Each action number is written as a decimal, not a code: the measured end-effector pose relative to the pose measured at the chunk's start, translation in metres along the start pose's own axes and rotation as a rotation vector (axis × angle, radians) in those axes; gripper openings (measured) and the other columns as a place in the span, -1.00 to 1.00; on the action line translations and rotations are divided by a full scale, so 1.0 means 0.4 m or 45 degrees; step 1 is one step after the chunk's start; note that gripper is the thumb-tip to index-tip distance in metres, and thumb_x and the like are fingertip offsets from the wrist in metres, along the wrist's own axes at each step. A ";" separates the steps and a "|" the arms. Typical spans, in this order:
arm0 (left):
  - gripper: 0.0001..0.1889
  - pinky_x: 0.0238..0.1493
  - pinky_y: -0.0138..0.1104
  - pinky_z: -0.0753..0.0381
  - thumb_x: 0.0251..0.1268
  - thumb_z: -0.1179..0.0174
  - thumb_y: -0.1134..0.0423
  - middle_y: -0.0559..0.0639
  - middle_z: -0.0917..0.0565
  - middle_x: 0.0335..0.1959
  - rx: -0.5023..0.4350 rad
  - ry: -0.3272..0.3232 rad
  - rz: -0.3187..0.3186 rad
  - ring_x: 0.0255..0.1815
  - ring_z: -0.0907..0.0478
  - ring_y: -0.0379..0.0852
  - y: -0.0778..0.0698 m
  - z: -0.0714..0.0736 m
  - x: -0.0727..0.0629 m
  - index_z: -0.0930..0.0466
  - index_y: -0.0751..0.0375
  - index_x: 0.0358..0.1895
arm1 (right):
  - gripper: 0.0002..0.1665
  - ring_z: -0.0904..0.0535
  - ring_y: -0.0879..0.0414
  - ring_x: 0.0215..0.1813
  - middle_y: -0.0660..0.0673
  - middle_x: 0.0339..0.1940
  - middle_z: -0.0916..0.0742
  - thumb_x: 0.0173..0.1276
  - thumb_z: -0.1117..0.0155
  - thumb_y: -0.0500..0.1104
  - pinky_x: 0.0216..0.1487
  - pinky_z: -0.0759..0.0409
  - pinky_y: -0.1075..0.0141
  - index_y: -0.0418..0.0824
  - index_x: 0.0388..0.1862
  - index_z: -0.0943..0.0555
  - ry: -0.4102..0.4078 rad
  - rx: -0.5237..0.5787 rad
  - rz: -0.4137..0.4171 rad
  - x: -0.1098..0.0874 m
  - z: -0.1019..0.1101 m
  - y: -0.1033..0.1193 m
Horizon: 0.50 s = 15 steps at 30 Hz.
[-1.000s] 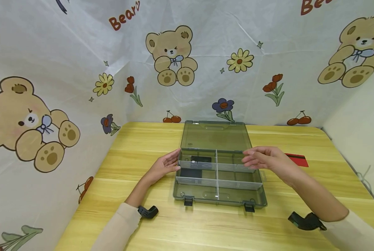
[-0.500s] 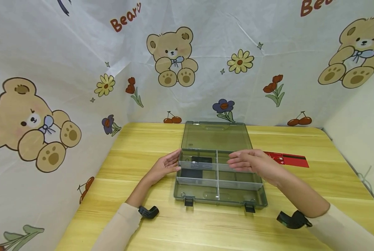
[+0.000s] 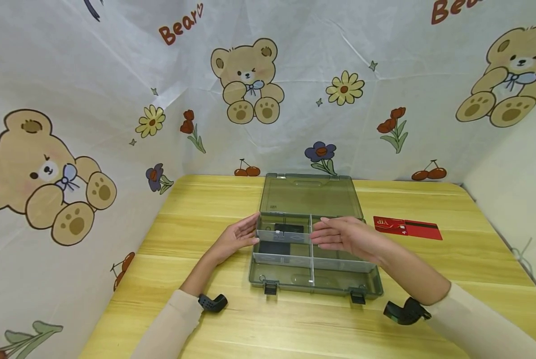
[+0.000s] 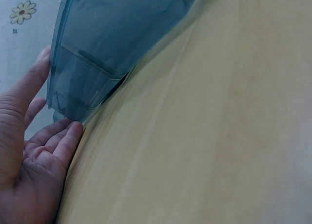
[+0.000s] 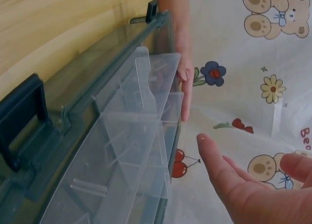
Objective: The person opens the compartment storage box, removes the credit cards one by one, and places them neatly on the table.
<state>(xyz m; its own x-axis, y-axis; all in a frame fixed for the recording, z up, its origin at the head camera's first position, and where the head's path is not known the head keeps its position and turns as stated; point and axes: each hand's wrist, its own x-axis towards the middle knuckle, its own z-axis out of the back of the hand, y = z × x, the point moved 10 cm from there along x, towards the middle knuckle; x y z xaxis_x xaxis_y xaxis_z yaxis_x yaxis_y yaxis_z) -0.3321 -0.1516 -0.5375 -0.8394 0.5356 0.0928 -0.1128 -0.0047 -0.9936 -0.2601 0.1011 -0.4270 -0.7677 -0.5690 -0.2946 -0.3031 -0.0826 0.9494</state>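
Note:
A smoky-green clear plastic compartment box [image 3: 344,277] lies on the table with its lid [image 3: 310,193] folded back toward the wall. My left hand [image 3: 233,241] rests at the box's left side; in the left wrist view the thumb touches the upper edge of the box wall [image 4: 117,34] and the fingers are at its lower corner. Held over the right-hand compartments is my right hand [image 3: 351,237], its fingers stretched out and holding nothing. Dark rectangular pieces [image 3: 274,248] lie in the left compartments. Clear dividers [image 5: 131,156] show close up in the right wrist view.
To the right of the box, a red card marked VIP [image 3: 389,225] and a red card with a black stripe [image 3: 423,230] lie side by side on the wooden table [image 3: 295,326]. A bear-print cloth [image 3: 295,134] hangs behind. Two dark latches [image 3: 358,297] stick out in front.
My right hand has moved left, from the box's right edge to over its middle. This uncovers the VIP card beside the striped one. My left hand has stayed at the box's left side.

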 end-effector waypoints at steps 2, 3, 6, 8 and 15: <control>-0.21 0.47 -0.33 -0.34 0.39 -0.33 0.31 0.00 -0.17 0.61 0.002 -0.001 0.003 0.59 -0.15 -0.02 0.000 0.000 0.000 -0.15 0.02 0.61 | -0.30 -0.46 -0.30 0.40 -0.50 0.37 -0.50 0.72 0.14 0.00 0.43 -0.45 -0.01 -0.60 0.46 -0.22 0.035 0.041 -0.017 0.007 -0.009 -0.005; -0.21 0.46 -0.33 -0.34 0.39 -0.33 0.31 0.00 -0.18 0.61 0.002 -0.002 0.004 0.59 -0.15 -0.02 0.000 0.000 0.000 -0.15 0.02 0.61 | -0.28 -0.45 -0.29 0.41 -0.50 0.38 -0.50 0.72 0.14 0.02 0.45 -0.43 -0.02 -0.60 0.47 -0.21 0.050 0.061 -0.028 0.010 -0.013 -0.008; -0.21 0.46 -0.33 -0.34 0.39 -0.32 0.32 0.01 -0.17 0.61 0.001 -0.003 0.011 0.59 -0.15 -0.01 -0.002 -0.001 0.000 -0.15 0.03 0.61 | -0.24 -0.39 -0.31 0.45 -0.54 0.43 -0.41 0.72 0.16 0.06 0.49 -0.36 -0.02 -0.59 0.50 -0.17 0.093 0.126 -0.064 0.019 -0.024 -0.018; -0.20 0.46 -0.33 -0.34 0.39 -0.32 0.33 0.01 -0.17 0.61 -0.004 -0.004 0.018 0.59 -0.15 -0.01 -0.002 -0.002 0.000 -0.14 0.04 0.62 | -0.21 -0.34 -0.32 0.48 -0.54 0.47 -0.36 0.72 0.17 0.08 0.52 -0.33 -0.01 -0.59 0.52 -0.12 0.108 0.169 -0.092 0.026 -0.030 -0.025; -0.19 0.47 -0.32 -0.33 0.38 -0.34 0.31 0.03 -0.17 0.61 -0.021 -0.005 0.017 0.60 -0.14 0.01 -0.005 -0.003 -0.002 -0.13 0.08 0.62 | -0.15 -0.16 -0.37 0.56 -0.59 0.53 -0.20 0.73 0.26 0.11 0.57 -0.26 0.03 -0.63 0.54 0.01 0.129 0.254 -0.178 0.057 -0.050 -0.056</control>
<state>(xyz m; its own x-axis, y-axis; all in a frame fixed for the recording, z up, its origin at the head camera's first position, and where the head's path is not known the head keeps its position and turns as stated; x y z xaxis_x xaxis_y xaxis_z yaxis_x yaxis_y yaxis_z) -0.3305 -0.1508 -0.5357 -0.8430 0.5320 0.0795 -0.0927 0.0020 -0.9957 -0.2595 0.0734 -0.4526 -0.6531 -0.6432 -0.3997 -0.5155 -0.0091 0.8569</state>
